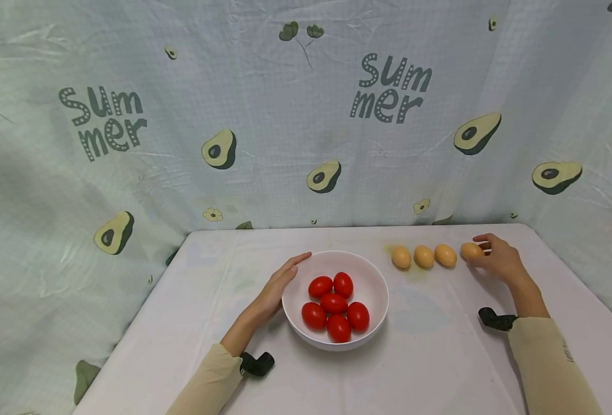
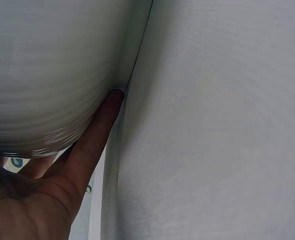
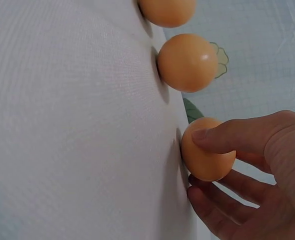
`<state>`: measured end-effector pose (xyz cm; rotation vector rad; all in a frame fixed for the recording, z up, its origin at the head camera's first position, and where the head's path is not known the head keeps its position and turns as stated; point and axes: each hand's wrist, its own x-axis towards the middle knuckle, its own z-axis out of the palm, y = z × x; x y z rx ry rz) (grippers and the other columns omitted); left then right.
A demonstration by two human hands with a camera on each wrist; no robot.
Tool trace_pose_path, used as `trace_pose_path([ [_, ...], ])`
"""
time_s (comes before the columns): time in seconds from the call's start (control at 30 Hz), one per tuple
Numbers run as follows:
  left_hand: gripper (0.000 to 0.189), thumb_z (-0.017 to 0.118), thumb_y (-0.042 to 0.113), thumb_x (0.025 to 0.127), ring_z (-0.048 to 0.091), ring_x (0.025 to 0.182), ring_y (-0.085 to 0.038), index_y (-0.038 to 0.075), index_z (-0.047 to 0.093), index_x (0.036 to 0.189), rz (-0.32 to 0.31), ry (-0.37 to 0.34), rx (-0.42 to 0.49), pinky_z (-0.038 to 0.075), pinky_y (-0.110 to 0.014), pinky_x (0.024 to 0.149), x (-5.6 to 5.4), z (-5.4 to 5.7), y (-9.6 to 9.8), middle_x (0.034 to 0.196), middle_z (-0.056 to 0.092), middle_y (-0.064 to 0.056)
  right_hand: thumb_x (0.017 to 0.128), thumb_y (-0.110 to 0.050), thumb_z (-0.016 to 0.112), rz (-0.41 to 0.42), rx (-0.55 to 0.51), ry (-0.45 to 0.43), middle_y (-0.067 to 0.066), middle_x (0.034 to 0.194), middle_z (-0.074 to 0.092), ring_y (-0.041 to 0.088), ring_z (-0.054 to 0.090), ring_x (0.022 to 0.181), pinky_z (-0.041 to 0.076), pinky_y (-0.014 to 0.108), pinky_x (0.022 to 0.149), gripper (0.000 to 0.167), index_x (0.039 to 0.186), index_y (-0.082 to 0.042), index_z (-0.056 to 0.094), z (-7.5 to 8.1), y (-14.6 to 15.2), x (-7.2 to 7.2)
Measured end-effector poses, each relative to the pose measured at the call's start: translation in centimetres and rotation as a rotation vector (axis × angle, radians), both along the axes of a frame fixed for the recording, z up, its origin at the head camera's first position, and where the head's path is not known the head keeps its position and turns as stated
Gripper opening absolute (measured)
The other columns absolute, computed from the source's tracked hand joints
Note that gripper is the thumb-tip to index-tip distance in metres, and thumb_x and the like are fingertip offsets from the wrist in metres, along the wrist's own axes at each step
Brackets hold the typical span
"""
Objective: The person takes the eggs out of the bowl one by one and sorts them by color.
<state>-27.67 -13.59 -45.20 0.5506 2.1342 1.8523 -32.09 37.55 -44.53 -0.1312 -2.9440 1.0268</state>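
Observation:
Toward the table's back right, my right hand point(image 1: 499, 260) pinches a brown egg point(image 1: 470, 251). In the right wrist view the thumb presses on this egg point(image 3: 203, 162) and the other fingers curve around its far side. It touches or almost touches the tabletop; I cannot tell which. My left hand point(image 1: 275, 290) rests against the left side of a white bowl point(image 1: 373, 276), fingers extended along its outer wall. Within the bowl lie several glossy red egg-shaped things point(image 1: 334, 303). The left wrist view shows the left fingers against the bowl's ribbed-looking wall point(image 2: 47, 75).
Three more brown eggs point(image 1: 423, 256) lie in a row between the bowl and my right hand. A white cloth covers the table point(image 1: 430, 363). Behind it hangs a pale curtain point(image 1: 264, 104) printed with avocados. Each wrist wears a black camera mount point(image 1: 495, 319).

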Motion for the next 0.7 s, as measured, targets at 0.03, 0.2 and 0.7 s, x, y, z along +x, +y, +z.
trace_pose_path([
  [0.03, 0.049, 0.027, 0.026, 0.113, 0.038, 0.153, -0.029, 0.021, 0.036, 0.161, -0.001, 0.0, -0.003, 0.041, -0.042, 0.121, 0.01, 0.01, -0.01, 0.168, 0.034, -0.005, 0.095, -0.019, 0.066, 0.0, -0.006, -0.002, 0.043, 0.14, 0.042, 0.058, 0.047, 0.122, 0.049, 0.067, 0.1, 0.067, 0.145, 0.013, 0.037, -0.02, -0.01, 0.03],
  [0.2, 0.049, 0.027, 0.028, 0.113, 0.038, 0.153, -0.029, 0.022, 0.036, 0.161, -0.002, -0.001, -0.009, 0.041, -0.043, 0.121, 0.04, -0.01, -0.06, 0.168, 0.034, -0.004, 0.096, -0.022, 0.066, 0.004, -0.003, -0.027, 0.043, 0.14, 0.041, 0.057, 0.048, 0.121, 0.049, 0.067, 0.1, 0.066, 0.145, 0.012, 0.037, 0.0, 0.06, 0.04],
  [0.7, 0.049, 0.028, 0.028, 0.113, 0.037, 0.154, -0.028, 0.02, 0.036, 0.161, 0.009, 0.013, -0.014, 0.039, -0.044, 0.121, 0.0, -0.15, 0.02, 0.168, 0.035, -0.004, 0.095, -0.028, 0.066, 0.056, 0.026, -0.086, 0.045, 0.143, 0.04, 0.056, 0.048, 0.121, 0.05, 0.065, 0.096, 0.076, 0.151, 0.01, 0.03, 0.66, 0.39, 0.06],
])
